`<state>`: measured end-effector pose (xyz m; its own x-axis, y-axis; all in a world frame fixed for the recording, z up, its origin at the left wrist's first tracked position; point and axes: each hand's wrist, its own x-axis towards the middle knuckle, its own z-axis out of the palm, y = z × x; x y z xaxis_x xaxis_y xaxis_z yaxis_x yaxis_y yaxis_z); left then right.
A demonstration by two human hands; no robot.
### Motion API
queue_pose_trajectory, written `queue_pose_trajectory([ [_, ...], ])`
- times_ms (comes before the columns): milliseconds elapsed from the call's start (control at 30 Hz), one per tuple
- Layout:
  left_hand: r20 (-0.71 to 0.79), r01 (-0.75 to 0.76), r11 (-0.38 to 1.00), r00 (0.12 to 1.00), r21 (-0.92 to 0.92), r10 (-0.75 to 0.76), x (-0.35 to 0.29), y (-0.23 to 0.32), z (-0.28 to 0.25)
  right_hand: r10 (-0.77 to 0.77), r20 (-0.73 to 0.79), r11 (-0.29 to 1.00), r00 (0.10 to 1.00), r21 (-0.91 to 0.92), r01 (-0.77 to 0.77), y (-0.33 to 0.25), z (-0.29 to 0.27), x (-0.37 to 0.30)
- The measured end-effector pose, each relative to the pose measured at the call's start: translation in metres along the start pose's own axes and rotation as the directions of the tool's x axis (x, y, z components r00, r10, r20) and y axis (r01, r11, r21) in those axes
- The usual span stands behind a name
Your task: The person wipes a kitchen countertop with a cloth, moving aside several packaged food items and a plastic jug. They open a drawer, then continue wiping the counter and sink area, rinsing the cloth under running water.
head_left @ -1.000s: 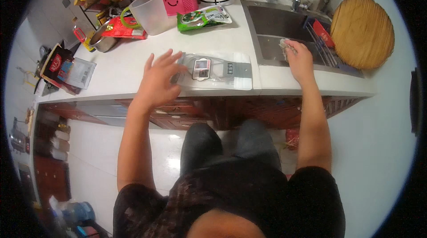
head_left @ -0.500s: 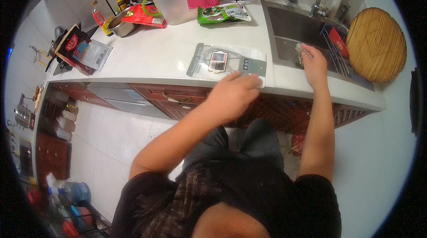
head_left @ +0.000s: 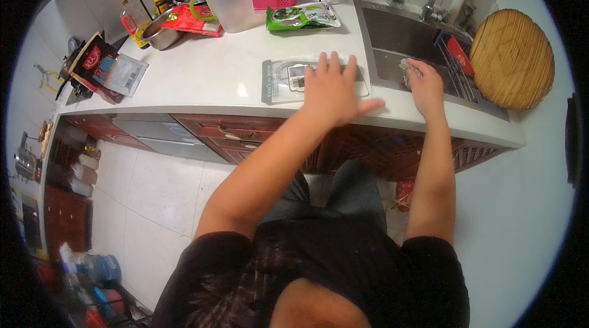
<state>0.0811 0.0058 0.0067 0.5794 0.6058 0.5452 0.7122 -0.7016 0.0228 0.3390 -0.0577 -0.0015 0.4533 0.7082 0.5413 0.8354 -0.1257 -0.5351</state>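
A flat clear-and-grey plastic package [head_left: 277, 90] lies on the white counter [head_left: 227, 70] close to its front edge. My left hand [head_left: 331, 90] is spread over the package's right half, palm down, with nothing gripped. The hand covers part of the package and its dark label. At the near rim of the sink [head_left: 388, 33], my right hand [head_left: 426, 87] pinches a small crumpled greyish cloth [head_left: 404, 66]. Most of the cloth shows beyond the fingertips.
Farther back stand a clear measuring jug [head_left: 233, 6], a green food packet [head_left: 302, 17], a red packet [head_left: 191, 20] and a metal bowl [head_left: 161, 34]. A round wooden board [head_left: 512, 59] leans right of the sink, below the faucet [head_left: 433, 6]. Upright pouches [head_left: 110, 70] stand at left.
My left hand has gone from hovering at the package's near edge with curled fingers to lying over it, fingers spread. My right hand stays by the sink with the cloth.
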Motion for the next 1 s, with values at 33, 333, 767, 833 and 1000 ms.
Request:
queue_pose_trajectory([
  [33,0.058,0.072,0.997,0.996,0.003,-0.072,0.011,-0.005,0.01,0.004,0.002,1.0,1.0,0.002,-0.004,-0.001,0.001,0.0],
  [333,0.154,-0.368,0.892,0.897,-0.261,0.415,0.004,-0.019,-0.008,-0.038,-0.01,0.999,0.999,0.032,0.039,-0.001,-0.002,-0.004],
  [767,0.098,-0.564,0.818,0.813,-0.109,0.574,-0.045,-0.06,-0.064,-0.031,-0.013,0.998,0.999,0.047,0.031,0.004,-0.003,-0.005],
  [833,0.132,-0.372,0.925,0.916,-0.077,0.379,-0.06,-0.065,-0.074,-0.031,-0.009,0.999,0.999,0.039,0.031,0.001,-0.003,-0.004],
  [1000,0.168,-0.159,0.966,0.978,0.205,0.126,-0.081,-0.093,-0.087,-0.022,0.002,0.999,1.0,0.025,0.022,-0.003,-0.002,-0.005],
])
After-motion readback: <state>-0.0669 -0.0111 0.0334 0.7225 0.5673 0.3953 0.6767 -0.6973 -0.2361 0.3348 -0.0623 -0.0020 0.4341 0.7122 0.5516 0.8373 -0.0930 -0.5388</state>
